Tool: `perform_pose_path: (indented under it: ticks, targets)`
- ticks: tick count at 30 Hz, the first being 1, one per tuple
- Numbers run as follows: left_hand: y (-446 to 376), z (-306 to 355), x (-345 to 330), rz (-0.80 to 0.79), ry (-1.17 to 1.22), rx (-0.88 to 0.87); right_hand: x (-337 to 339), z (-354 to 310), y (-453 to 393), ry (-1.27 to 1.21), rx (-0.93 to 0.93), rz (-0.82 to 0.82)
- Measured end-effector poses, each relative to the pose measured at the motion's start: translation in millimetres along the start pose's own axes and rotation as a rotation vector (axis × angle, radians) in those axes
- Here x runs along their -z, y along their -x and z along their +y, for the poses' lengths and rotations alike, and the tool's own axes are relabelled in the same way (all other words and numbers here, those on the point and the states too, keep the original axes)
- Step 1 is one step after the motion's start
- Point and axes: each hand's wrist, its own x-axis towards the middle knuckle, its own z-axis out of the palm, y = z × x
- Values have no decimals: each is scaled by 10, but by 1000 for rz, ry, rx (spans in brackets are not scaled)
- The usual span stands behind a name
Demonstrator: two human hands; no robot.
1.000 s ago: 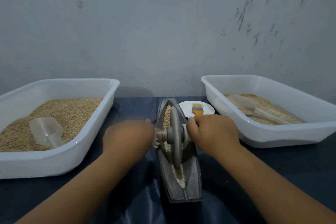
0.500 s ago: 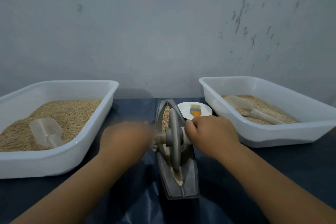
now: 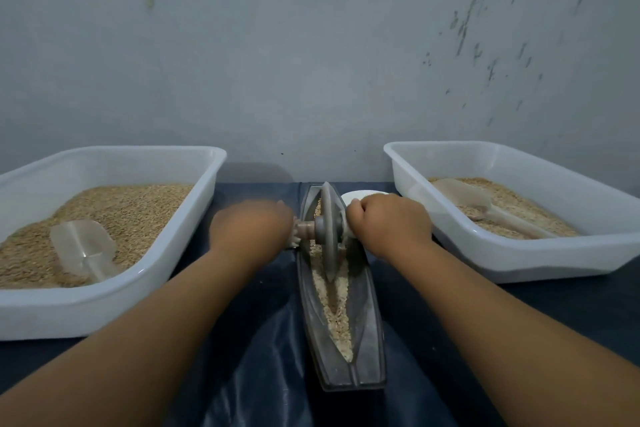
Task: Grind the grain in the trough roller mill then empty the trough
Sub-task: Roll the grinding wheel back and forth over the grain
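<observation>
Mid-grind: left hand [image 3: 251, 230] and right hand [image 3: 389, 222] both gripped axle handles of roller wheel [image 3: 330, 232], which sat far end of trough [image 3: 367, 305]. Grain [image 3: 337, 305] looked half crushed. Next probably roll back toward self, keep wheel centred.

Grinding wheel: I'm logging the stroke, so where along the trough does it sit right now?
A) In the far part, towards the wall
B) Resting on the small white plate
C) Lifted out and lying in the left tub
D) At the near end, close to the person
A: the grinding wheel stands in the far part of the trough, with the crushed grain lying exposed along the near stretch.
</observation>
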Motion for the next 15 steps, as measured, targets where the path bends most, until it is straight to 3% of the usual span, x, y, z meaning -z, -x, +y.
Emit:
perform_pose_path:
  ticks: [7, 12, 15]
  targets:
    - [311, -13, 31, 10, 178, 28, 151, -24, 225, 10, 42, -51]
    - [626, -47, 152, 148, 14, -141, 474, 22, 572, 18, 95, -129]
    - [680, -76, 185, 127, -64, -178, 507, 7, 614, 21, 69, -113]
